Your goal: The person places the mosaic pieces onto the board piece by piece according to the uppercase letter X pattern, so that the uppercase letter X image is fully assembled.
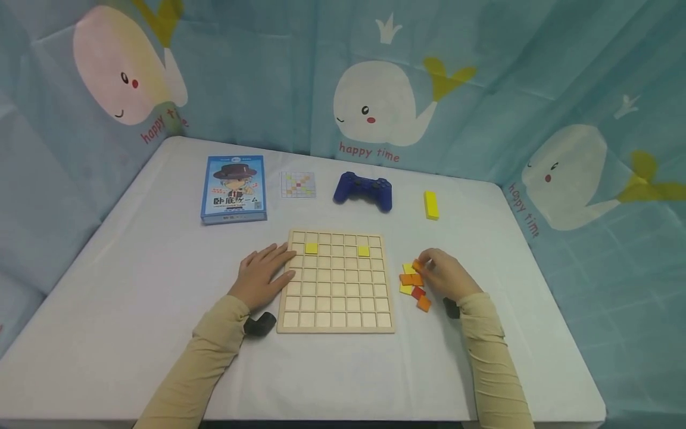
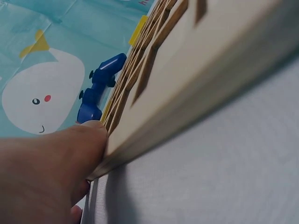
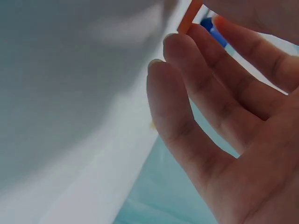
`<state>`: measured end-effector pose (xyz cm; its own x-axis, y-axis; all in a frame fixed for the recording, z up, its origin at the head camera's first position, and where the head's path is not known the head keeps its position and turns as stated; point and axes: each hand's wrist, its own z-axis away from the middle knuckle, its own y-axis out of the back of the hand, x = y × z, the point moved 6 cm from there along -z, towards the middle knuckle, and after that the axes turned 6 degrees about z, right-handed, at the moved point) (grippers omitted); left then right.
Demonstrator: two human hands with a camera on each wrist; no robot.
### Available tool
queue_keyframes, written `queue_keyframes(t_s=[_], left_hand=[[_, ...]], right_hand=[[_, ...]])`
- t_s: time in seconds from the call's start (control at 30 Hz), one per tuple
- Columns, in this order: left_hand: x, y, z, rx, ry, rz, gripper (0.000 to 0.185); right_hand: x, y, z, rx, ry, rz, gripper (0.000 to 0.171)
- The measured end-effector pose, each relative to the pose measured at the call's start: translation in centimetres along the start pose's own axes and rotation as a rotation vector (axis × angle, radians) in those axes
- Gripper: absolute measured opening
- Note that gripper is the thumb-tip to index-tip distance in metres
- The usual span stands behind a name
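Your left hand (image 1: 264,275) lies flat with straight fingers against the left edge of the wooden grid board (image 1: 336,282), steadying it on the bench (image 1: 134,286). Your right hand (image 1: 446,275) pinches a thin orange tile (image 1: 417,266) lifted from the loose pile (image 1: 414,285) just right of the board. Judged as the pick-up step: placement calls for seating that flat, smooth square squarely in an open cell; two yellow tiles (image 1: 311,248) already sit in the second row.

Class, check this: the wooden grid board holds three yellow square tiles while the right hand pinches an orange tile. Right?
Not quite. The head view shows two yellow square tiles on the wooden grid board, not three. The right hand does pinch an orange tile.
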<state>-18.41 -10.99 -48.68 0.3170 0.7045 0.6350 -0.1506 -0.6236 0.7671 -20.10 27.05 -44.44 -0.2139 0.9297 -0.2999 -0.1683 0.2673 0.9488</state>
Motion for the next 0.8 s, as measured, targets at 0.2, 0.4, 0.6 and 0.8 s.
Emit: queue_keyframes(t_s=[0.2,0.4,0.6,0.8], left_hand=[[-0.1,0.0,0.0,0.001,0.002,0.007,0.049],[-0.1,0.0,0.0,0.007,-0.002,0.019,0.049],[0.0,0.1,0.1,0.006,0.004,0.023,0.049],[0.3,0.3,0.2,0.003,0.004,0.027,0.048]], right_hand=[[-3.8,1.1,-1.2,0.02,0.116,-0.057,0.023],[-9.4,0.6,-3.2,0.012,0.321,-0.05,0.019],[-13.5,-1.4,-5.0,-0.023,0.441,-0.023,0.019],[-16.2,-3.0,-6.2,-0.074,0.45,-0.03,0.017]])
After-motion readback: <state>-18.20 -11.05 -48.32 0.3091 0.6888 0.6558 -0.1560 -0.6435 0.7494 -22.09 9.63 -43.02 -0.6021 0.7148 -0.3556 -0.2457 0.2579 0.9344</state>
